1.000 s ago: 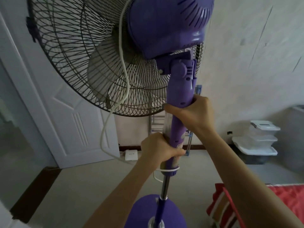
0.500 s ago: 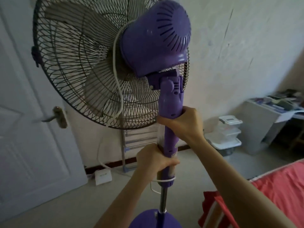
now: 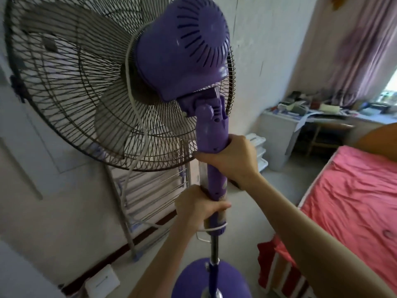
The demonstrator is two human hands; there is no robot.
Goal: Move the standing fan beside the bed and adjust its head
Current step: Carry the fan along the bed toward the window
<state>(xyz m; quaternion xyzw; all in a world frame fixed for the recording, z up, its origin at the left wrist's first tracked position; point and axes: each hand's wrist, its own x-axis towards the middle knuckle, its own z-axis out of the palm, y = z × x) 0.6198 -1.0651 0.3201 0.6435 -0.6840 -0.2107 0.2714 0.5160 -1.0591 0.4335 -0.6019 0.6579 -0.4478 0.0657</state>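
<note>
A purple standing fan point(image 3: 182, 54) fills the middle of the view, seen from behind, its wire cage point(image 3: 71, 100) and grey blades facing the wall. My right hand point(image 3: 234, 160) grips the purple neck just under the tilt joint. My left hand point(image 3: 197, 209) grips the same column lower down, above the chrome pole. The round purple base point(image 3: 193, 280) sits at the bottom edge. A white cord point(image 3: 134, 108) hangs from the motor housing. The bed point(image 3: 354, 207) with a pink-red sheet lies at the right.
A folded drying rack point(image 3: 148, 194) leans on the wall behind the fan. A white door point(image 3: 23, 164) is at the left. White stacked bins point(image 3: 261, 151), a cluttered desk point(image 3: 322, 115) and a pink curtain point(image 3: 361, 44) stand at the far right. A white box point(image 3: 102, 282) lies by the skirting.
The view and the fan have swung to the right: the door has slid out left, and the bed, desk and curtain have come into view. Both hands keep their grip on the column.
</note>
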